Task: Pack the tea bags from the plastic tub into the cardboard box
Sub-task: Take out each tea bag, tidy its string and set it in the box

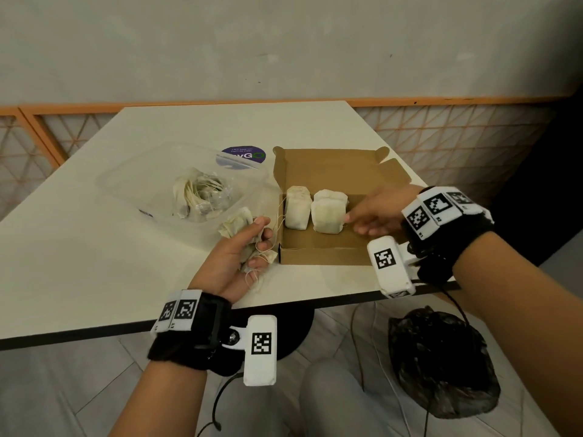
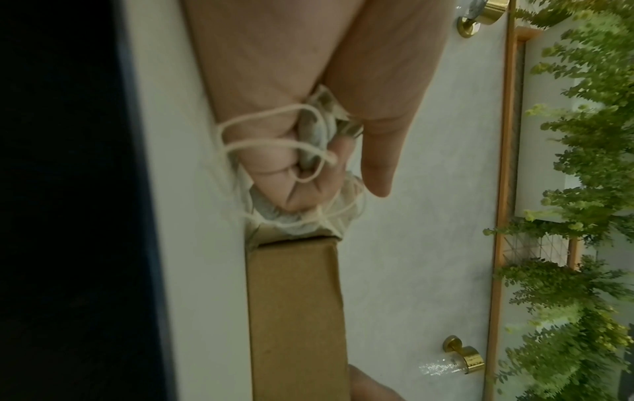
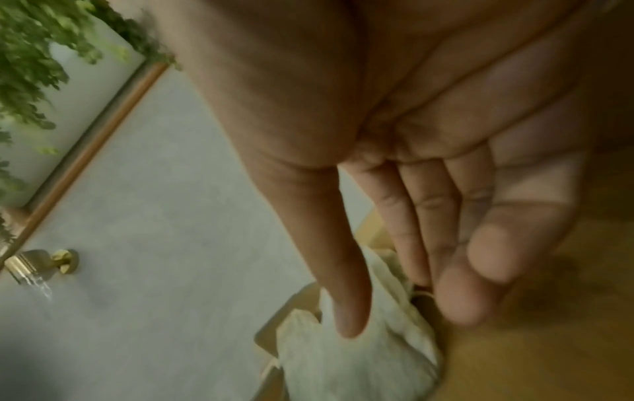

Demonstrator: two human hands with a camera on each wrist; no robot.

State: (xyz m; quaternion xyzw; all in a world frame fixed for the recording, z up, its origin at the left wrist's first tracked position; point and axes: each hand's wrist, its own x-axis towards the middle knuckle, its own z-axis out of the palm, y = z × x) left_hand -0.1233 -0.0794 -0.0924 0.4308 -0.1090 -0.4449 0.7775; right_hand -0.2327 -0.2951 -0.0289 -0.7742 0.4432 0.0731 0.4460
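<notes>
An open cardboard box (image 1: 325,255) lies on the white table (image 1: 94,263), right of a clear plastic tub (image 1: 132,171) holding a heap of tea bags (image 1: 202,197). Two upright stacks of tea bags (image 1: 296,211) (image 1: 328,216) stand in the box's left half. My right hand (image 1: 362,217) reaches into the box with straight fingers, and its fingertips touch the right stack (image 3: 360,360). My left hand (image 1: 252,244) rests beside the box's left front corner (image 2: 295,312). It grips a bunch of tea bags (image 1: 235,223), whose strings loop over the curled fingers (image 2: 298,173).
A round purple sticker (image 1: 244,154) lies behind the tub. The table's front edge (image 1: 189,324) runs just under my wrists. A black plastic bag (image 1: 441,364) sits on the floor at the lower right. An orange lattice partition (image 1: 441,137) stands behind the table.
</notes>
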